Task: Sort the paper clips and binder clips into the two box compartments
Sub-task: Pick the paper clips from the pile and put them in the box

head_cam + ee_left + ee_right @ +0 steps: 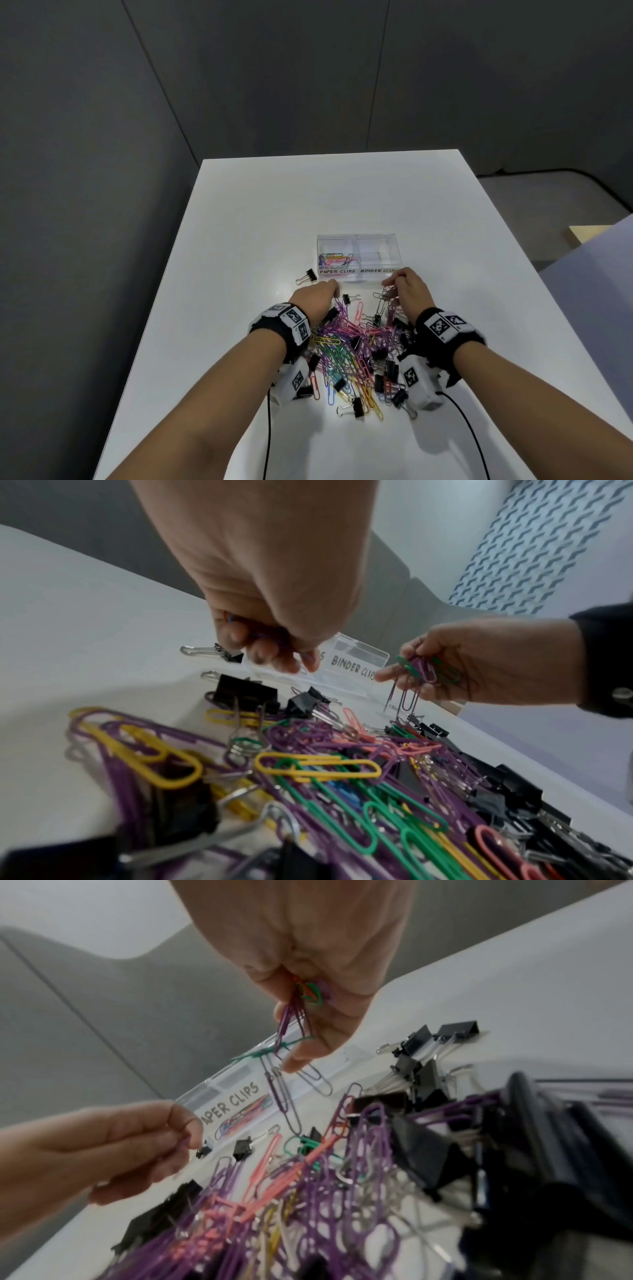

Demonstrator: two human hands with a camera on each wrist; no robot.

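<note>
A clear two-compartment box point(358, 240) sits mid-table, labelled PAPER CLIPS on the left and BINDER CLIPS on the right. Several coloured paper clips point(337, 259) lie in its left compartment; the right one looks empty. A mixed pile of paper clips and black binder clips point(359, 346) lies between my wrists. My right hand point(406, 286) pinches a bunch of paper clips point(294, 1020), with a chain of clips point(407, 696) dangling from it, just in front of the box. My left hand point(320, 293) has its fingers curled round a few clips point(263, 637) near the box's left front.
One black binder clip point(307, 275) lies apart, left of the box. The white table point(239, 240) has bare surface behind and beside the box. Cables point(269, 431) trail from both wrist cameras toward the near edge.
</note>
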